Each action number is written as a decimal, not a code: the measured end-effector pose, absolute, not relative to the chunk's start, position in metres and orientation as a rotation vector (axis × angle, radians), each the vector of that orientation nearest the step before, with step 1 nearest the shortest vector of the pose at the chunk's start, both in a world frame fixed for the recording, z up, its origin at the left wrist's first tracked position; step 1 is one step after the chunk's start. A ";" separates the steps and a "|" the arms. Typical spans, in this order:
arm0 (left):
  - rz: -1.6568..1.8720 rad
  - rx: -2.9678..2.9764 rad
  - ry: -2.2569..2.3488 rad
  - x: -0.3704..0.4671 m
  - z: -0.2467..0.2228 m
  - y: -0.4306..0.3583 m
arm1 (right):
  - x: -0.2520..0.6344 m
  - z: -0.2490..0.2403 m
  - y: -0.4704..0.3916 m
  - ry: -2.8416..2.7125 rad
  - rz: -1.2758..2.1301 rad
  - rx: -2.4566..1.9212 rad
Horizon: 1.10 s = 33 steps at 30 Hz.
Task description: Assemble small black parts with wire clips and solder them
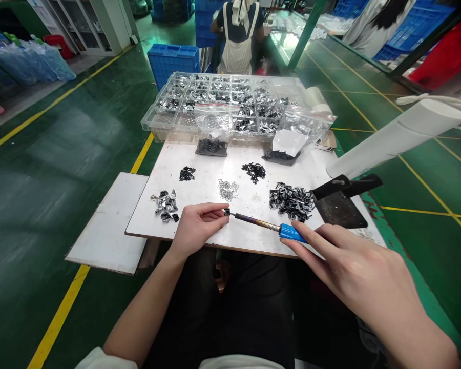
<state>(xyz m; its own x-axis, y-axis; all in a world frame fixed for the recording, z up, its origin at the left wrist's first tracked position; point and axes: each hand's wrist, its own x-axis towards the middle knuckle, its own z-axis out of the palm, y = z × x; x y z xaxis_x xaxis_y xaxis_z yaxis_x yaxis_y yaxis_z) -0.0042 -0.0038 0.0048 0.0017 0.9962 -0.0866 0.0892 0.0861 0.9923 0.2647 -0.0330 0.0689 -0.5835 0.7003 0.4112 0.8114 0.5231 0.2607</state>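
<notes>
Between thumb and fingertips, my left hand (200,225) pinches a small black part (227,211) above the white tabletop (211,238). My right hand (353,261) grips the blue handle of a soldering iron (259,222). Its thin tip points left and meets, or nearly meets, the black part; contact is too small to make out. Left of my left hand lies a pile of silvery and black pieces (166,205). Just beyond the fingertips is a heap of tiny metal pins (228,189). A larger heap of black, shiny parts (292,201) lies beyond the iron.
Two small black piles (187,173) (254,172) lie farther back. Plastic bags (212,146) (284,146) stand before a clear compartment tray (159,120) full of parts. At right are a black metal stand (341,207) and a white tube (399,136). A person (238,38) is beyond the table.
</notes>
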 end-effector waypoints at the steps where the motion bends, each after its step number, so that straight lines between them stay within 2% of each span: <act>1: 1.099 1.204 1.311 -0.004 0.004 -0.004 | 0.265 0.069 -0.035 -2.491 -0.647 -1.275; 11: 1.094 1.199 1.339 -0.003 0.003 -0.004 | 0.261 0.071 -0.040 -2.492 -0.755 -1.279; 33: 1.119 1.228 1.338 -0.003 -0.002 -0.004 | 0.245 0.070 -0.053 -2.549 -0.667 -1.452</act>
